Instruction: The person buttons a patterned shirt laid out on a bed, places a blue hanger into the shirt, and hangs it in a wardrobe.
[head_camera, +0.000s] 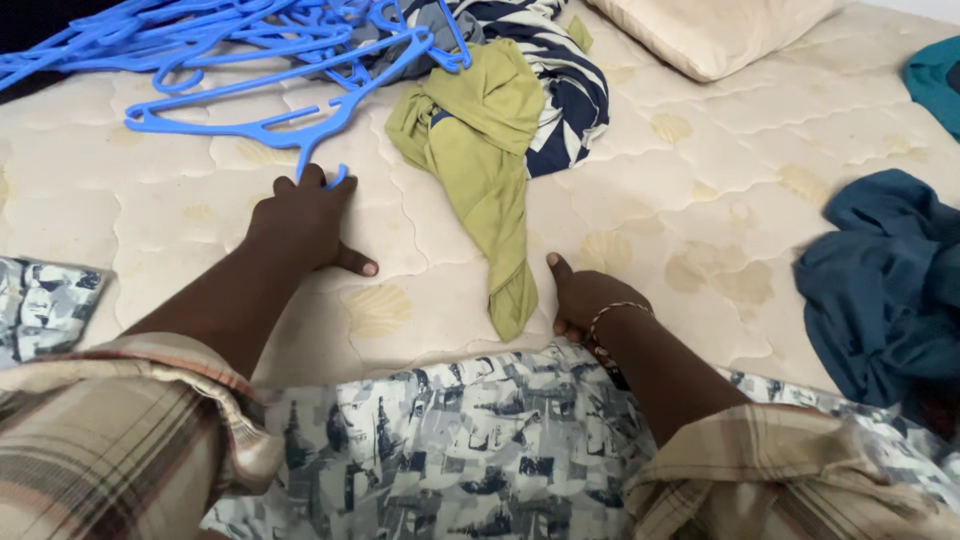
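The left hand (300, 222) lies palm down at centre left of the frame, its fingers closed over the hook end of a blue plastic clothes hanger (290, 125) that extends toward the upper left; the thumb is spread flat on the cream quilted mattress (700, 190). The hanger lies at the edge of a heap of blue plastic hangers (180, 35) in the upper left corner. The right hand (585, 300), wearing a beaded bracelet (615, 315) at the wrist, rests at lower centre with its fingers curled under; whether this grip encloses anything cannot be determined. It touches the upper edge of a grey printed fabric (450, 450) spread across the lower frame. An olive green garment (480, 150) lies just left of the right hand, running up to a navy and white striped garment (565, 90) at top centre. A dark teal garment (880, 280) lies at the right edge, a beige pillow (710, 30) at the upper right.
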